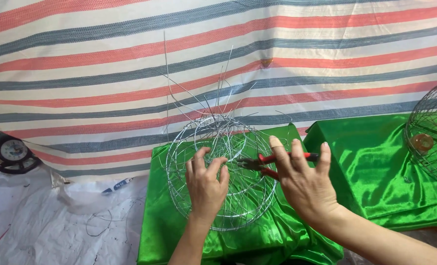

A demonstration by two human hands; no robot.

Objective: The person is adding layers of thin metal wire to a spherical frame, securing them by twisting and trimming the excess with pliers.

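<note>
Weaving in progress on a round, half-built cage of thin silvery wire (pixel 218 172), which rests on a box draped in shiny green satin cloth (pixel 179 230) directly in front of the person. The left hand (pixel 206 184) lies against the near face of the frame, fingers curled and pinching at its strands. The right hand (pixel 304 184) has its fingers spread and raised while the palm holds one pair of red-handled pliers (pixel 270 164), whose nose points left into the wire.

Judged from the frame, the hoops and lower mesh are formed, whereas the top is unfinished: a spray of loose wire ends (pixel 213 93) stands up untrimmed and unwoven, too many and too fine to count exactly.

Count: two hands, one pair of pliers, one cage in work. A second, closed wire cage (pixel 432 127) with an orange object inside shows at the right edge on a second green-draped box (pixel 365 167), giving two cages and two boxes. A striped red, grey and white tarpaulin (pixel 105 59) hangs behind; one small round clock (pixel 12 149) sits at the left.
</note>
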